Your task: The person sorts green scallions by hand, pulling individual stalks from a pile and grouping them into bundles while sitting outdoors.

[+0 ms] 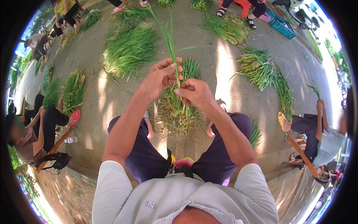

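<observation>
Upright before me is a thin bunch of long green leafy stalks (171,44), its blades fanning out at the top. My left hand (160,74) holds it at mid-length, thumb on the near side and fingers partly curled. Just below, my right hand (195,91) pinches the pale lower part between thumb and bent forefinger. Beneath both hands, between my feet, lies a pile of green stalks (191,68) with yellowish trimmings (179,117) strewn at its near end. My hands hide part of this pile.
A large heap of green stalks (131,51) lies ahead to the left. Another heap (260,68) curves along the right. People sit on low seats on both sides, one wearing a red sandal (75,118). A plastic bottle (71,140) and a teal crate (280,23) are on the ground.
</observation>
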The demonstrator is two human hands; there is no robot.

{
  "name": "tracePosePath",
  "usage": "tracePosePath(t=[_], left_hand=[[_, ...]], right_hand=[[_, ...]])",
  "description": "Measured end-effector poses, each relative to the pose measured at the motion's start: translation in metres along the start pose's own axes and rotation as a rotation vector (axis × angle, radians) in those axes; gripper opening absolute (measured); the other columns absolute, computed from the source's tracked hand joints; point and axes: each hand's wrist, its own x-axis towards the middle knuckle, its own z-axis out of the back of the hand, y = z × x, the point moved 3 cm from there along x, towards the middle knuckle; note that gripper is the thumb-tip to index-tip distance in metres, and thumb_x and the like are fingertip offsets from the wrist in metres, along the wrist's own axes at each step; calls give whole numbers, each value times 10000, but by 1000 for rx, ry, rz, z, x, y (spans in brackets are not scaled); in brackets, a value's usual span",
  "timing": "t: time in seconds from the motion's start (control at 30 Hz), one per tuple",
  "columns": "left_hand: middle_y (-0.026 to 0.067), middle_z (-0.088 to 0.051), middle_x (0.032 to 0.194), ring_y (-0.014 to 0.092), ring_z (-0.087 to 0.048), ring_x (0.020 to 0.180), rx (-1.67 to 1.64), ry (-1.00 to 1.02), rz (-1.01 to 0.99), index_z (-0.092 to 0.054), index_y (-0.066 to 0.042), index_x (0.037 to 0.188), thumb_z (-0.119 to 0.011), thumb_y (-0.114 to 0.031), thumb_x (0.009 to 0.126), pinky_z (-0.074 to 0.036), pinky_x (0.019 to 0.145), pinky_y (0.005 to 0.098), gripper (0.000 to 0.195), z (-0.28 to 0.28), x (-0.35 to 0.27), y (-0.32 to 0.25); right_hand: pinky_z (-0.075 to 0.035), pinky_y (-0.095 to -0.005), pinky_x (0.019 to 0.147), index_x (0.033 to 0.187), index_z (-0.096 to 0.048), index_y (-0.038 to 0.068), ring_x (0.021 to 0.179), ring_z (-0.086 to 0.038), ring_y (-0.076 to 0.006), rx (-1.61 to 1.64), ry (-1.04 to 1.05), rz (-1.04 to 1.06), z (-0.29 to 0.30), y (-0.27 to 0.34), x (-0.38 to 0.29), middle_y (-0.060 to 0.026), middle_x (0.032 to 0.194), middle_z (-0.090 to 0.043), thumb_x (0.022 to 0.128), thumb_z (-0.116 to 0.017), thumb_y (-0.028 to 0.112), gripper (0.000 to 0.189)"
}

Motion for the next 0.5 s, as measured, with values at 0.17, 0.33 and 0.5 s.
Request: tracePosePath(t=[0.17, 0.33, 0.5], left_hand=[[-7, -681, 943, 107, -667, 805, 71, -102, 45, -657, -71, 1125, -662, -188, 961, -569, 682, 272, 201, 5, 1, 2], [-25, -673, 915, 58, -641, 753, 127, -151, 69, -675, -78, 1078, -698, -172, 932, -571, 636, 240, 175, 4, -1, 3], [-31, -673, 879, 56, -644, 747, 153, -156, 80, -687, -78, 1059, -711, -163, 921, -568, 636, 237, 164, 4, -1, 4]], right_hand=[[-467, -246, 506, 944, -638, -35, 576, -585, -86, 19, -69, 17, 5, 2, 1, -46, 736, -654, 914, -711, 162, 212], [-487, -245, 582, 1016, -655, -14, 628, -585, -89, 16, -133, 7, 11, 4, 5, -29, 749, -637, 955, -668, 217, 239], [-471, -251, 549, 1013, -647, -21, 617, -573, -86, 30, -178, 8, 11, 7, 5, -29, 748, -633, 947, -674, 200, 233]])
